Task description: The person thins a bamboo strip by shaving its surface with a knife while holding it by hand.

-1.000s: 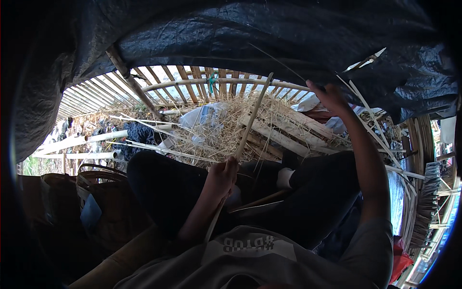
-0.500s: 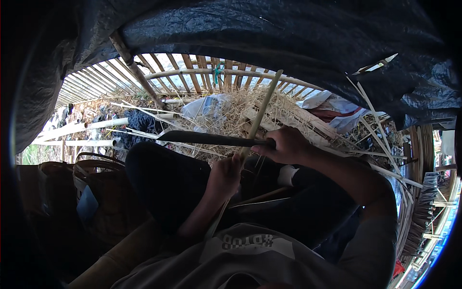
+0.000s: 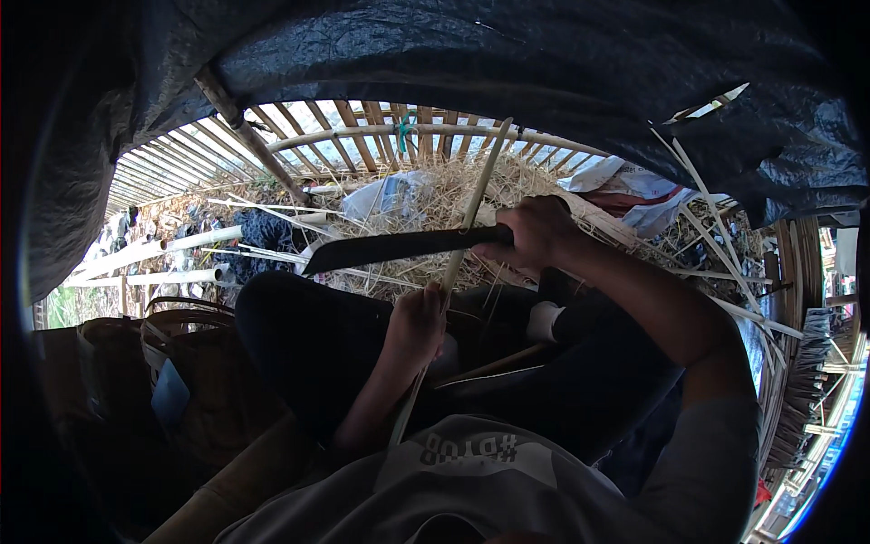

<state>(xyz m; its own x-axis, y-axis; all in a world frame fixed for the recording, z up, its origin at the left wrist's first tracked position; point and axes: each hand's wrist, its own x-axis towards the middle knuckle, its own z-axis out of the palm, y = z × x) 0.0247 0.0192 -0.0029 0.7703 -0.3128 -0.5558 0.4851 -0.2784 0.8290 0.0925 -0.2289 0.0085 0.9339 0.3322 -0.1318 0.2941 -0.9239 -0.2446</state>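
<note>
My left hand (image 3: 415, 325) is closed round a long pale bamboo strip (image 3: 480, 188), which slants from beside my body up and away over my lap. In my right hand (image 3: 536, 233) is the handle of a machete, gripped with the fingers wrapped. Its dark broad blade (image 3: 390, 249) points left and crosses the strip a little beyond my left fist. A thin shaving seems to curl from the strip close to the blade. My crossed legs (image 3: 313, 322) lie under both hands.
Straw and shavings (image 3: 517, 181) heap beyond my legs, with plastic sacks (image 3: 625, 190) at the right. Bamboo poles (image 3: 195, 238) lie at the left, above woven baskets (image 3: 181, 326). A slatted bamboo fence (image 3: 362, 136) stands at the back; a dark tarp (image 3: 507, 59) hangs overhead.
My right hand and the machete have moved farther along the strip, away from my left hand. More of the blade's flat side shows, and the strip has shifted slightly left.
</note>
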